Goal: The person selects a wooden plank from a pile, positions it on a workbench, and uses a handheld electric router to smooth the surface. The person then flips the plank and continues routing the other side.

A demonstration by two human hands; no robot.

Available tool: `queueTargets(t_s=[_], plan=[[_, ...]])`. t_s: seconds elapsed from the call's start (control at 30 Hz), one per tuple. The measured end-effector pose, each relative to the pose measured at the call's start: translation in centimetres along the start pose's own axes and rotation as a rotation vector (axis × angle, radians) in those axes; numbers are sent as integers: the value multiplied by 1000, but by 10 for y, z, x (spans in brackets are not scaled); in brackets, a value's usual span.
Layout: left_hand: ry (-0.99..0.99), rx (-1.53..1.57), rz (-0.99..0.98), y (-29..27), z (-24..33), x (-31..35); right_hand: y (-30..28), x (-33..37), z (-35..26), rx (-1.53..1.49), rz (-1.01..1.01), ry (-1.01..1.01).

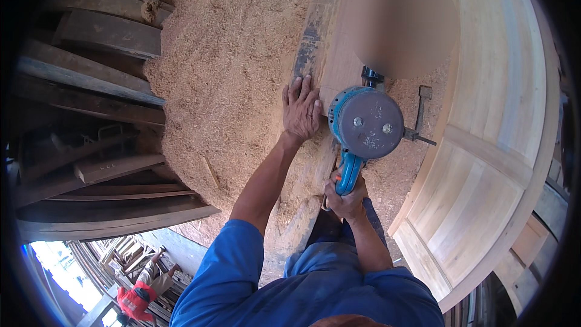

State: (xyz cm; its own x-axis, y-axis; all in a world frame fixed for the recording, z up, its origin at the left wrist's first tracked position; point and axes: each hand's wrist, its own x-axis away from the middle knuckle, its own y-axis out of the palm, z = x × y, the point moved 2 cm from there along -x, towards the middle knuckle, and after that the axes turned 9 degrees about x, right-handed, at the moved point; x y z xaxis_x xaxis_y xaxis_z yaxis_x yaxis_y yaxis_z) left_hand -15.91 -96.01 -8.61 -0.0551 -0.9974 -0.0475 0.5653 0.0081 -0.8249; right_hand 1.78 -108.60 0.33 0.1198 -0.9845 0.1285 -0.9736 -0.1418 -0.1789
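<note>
My right hand (350, 198) is wrapped round the blue rear handle of an electric hand planer (370, 122). The planer has a teal body, a large round grey cover with two bolts and a black front knob. It sits on a long wooden plank (346, 30) that runs away from me. Left of the planer, my left hand (301, 109) lies flat with stretched fingers at the plank's left side, over a worn, dark-stained beam (310, 45). The planer's underside is hidden, and so are some fingers of my right hand.
Wood shavings (224, 42) cover the floor. A panelled wooden door (484, 163) stands at the right; a metal clamp-like bar (423, 106) lies beside the planer. Stacked dark boards (97, 79) fill the left. A person in red (134, 303) is at the lower left. A blurred patch hides the upper right.
</note>
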Motion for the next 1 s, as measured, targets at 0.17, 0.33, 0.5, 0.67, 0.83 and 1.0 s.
queueTargets(t_s=[0.17, 0.33, 0.5, 0.67, 0.83, 1.0], plan=[[-15, 40, -3, 0, 1, 0, 9, -19, -7, -15, 64, -20], [-2, 52, 14, 0, 1, 0, 2, -40, 4, 58, 39, -132], [0, 80, 21, 0, 2, 2, 1, -58, 14, 7, 106, -85], [-6, 69, 19, -2, 1, 3, -7, -106, 5, -12, 136, -40], [-6, 80, -1, -4, 2, 0, -36, -228, 12, 138, 203, -125], [21, 59, -4, 1, -2, -4, -59, -318, 9, 74, 231, -107]])
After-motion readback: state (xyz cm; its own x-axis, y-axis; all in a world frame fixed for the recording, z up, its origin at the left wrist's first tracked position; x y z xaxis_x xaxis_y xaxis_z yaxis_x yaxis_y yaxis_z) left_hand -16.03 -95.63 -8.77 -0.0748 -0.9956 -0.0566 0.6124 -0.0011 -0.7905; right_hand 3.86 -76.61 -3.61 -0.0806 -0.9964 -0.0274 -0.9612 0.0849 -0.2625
